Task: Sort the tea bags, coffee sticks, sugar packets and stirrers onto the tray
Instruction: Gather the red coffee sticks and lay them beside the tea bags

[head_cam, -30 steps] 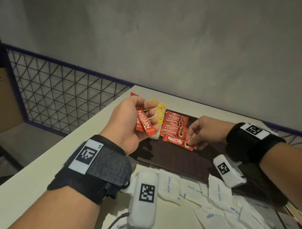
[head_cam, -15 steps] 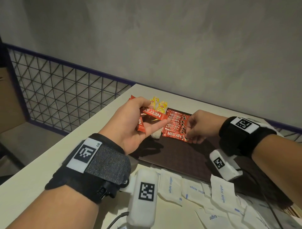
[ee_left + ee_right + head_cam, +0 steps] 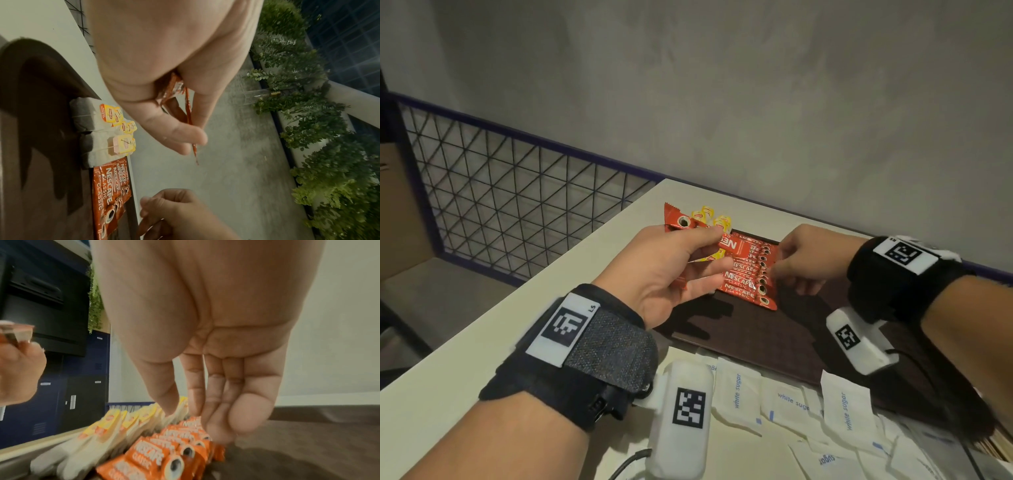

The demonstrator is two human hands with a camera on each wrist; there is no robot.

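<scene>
My left hand (image 3: 717, 253) grips several red coffee sticks (image 3: 732, 245) just above the far left corner of the dark brown tray (image 3: 756, 339). In the left wrist view, thumb and fingers (image 3: 185, 134) pinch those sticks edge-on. A row of coffee sticks (image 3: 746, 277) lies on the tray, overlapping. My right hand (image 3: 777, 270) reaches down to the row's right ends, and its straight fingertips (image 3: 213, 426) touch the coffee sticks (image 3: 164, 456). Tea bags with yellow tags (image 3: 709, 217) lie behind the row, at the tray's left edge (image 3: 117, 116).
White sugar packets (image 3: 736, 397) lie scattered on the pale table (image 3: 482, 342) in front of the tray. The near half of the tray is bare. A wire mesh fence (image 3: 517, 205) runs beyond the table's left edge, and a grey wall (image 3: 756, 102) stands behind.
My left hand has carried its sticks farther back and turned them across the row. My right hand has slid from the nearest stick up along the row's right ends.
</scene>
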